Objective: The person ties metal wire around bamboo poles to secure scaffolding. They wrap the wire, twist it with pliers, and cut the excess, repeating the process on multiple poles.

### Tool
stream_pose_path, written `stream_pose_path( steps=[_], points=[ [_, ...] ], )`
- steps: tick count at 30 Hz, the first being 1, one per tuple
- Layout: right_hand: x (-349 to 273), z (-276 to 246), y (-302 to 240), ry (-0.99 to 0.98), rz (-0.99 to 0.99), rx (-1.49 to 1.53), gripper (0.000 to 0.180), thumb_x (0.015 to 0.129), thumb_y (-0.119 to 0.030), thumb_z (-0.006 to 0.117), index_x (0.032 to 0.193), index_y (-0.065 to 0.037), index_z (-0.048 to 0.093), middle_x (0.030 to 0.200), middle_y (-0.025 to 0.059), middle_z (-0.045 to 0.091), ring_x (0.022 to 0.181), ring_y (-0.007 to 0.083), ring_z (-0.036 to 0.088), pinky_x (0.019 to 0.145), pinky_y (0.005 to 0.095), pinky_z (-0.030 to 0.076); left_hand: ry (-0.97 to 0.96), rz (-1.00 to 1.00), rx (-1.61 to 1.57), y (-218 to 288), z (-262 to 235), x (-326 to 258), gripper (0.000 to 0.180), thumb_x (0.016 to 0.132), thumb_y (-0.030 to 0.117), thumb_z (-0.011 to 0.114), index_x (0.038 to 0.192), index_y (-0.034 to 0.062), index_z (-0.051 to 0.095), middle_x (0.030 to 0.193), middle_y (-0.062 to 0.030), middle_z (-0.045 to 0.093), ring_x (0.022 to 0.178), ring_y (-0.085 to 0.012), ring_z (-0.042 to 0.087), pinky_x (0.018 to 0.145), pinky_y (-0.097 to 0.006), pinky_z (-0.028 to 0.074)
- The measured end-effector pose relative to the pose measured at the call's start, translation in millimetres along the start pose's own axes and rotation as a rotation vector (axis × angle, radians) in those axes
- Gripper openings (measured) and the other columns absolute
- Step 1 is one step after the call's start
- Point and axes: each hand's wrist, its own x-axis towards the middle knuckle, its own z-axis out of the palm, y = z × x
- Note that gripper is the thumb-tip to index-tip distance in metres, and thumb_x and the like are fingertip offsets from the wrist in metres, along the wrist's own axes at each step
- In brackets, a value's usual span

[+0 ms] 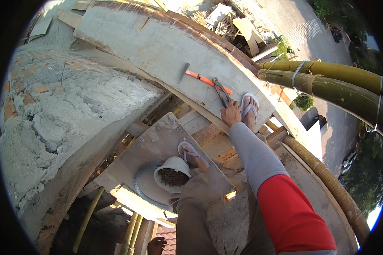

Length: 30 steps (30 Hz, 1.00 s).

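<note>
My right hand point(231, 112), at the end of a grey and red sleeve, reaches down beside my right foot and is closed round the handles of a pair of pincers point(220, 90). The jaws of the pincers lie over the orange handle of a hammer point(204, 79) on the grey plywood board. At the lower edge is a dark hand, seemingly my left hand point(156, 245), in deep shadow; its fingers are hard to make out. Between it and my left foot stands a white bucket point(172, 165) with dark brown bits inside, beside a coil of thin wire point(141, 178).
My flip-flopped feet stand on separate boards, with gaps and timber point(217, 142) between them. Rough concrete and brick point(64, 110) rise at the left. Tied bamboo poles point(327, 78) run along the right, above a street far below. Scrap wood point(247, 32) lies beyond the board.
</note>
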Motion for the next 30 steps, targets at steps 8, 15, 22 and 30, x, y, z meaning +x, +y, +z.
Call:
stream_pose_path(
  steps=[8,15,22,30],
  points=[
    [27,16,9,-0.11,-0.179,0.009,0.036,0.082,-0.012,0.065,0.112,0.001,0.05,0.111,0.0271,0.057,0.098,0.0447,0.06,0.082,0.0517,0.052,0.009,0.204,-0.043,35,20,16,0.021,0.098,0.014,0.059,0.113,0.0016,0.066,0.091,-0.0108,0.075,0.073,-0.0137,0.068,0.063,-0.027,0.053],
    [-222,-270,-93,-0.096,0.103,0.952,0.009,0.084,0.0,0.054,0.089,-0.006,0.05,0.084,0.0029,0.06,0.078,0.0138,0.057,0.072,0.0311,0.048,-0.053,0.534,-0.043,202,17,-90,0.022,0.094,0.014,0.067,0.113,0.0032,0.067,0.092,-0.006,0.074,0.076,-0.0119,0.065,0.065,-0.026,0.052],
    [-467,-621,-161,-0.124,-0.157,1.337,0.06,0.073,0.008,0.043,0.13,-0.002,0.059,0.138,0.0163,0.059,0.132,0.0217,0.053,0.105,0.0369,0.045,-0.635,1.428,-0.03,398,85,-389,0.026,0.1,0.021,0.063,0.118,0.0023,0.066,0.103,-0.0054,0.073,0.094,-0.009,0.065,0.082,-0.027,0.051],
    [-528,-753,-164,-0.084,-0.203,1.492,0.077,0.071,0.008,0.043,0.147,-0.005,0.047,0.139,0.0166,0.058,0.129,0.0232,0.055,0.098,0.0376,0.052,-0.792,1.762,-0.06,464,139,-614,0.028,0.102,0.023,0.061,0.119,0.0006,0.063,0.101,-0.0044,0.072,0.088,-0.0074,0.064,0.076,-0.022,0.05]
  ],
)
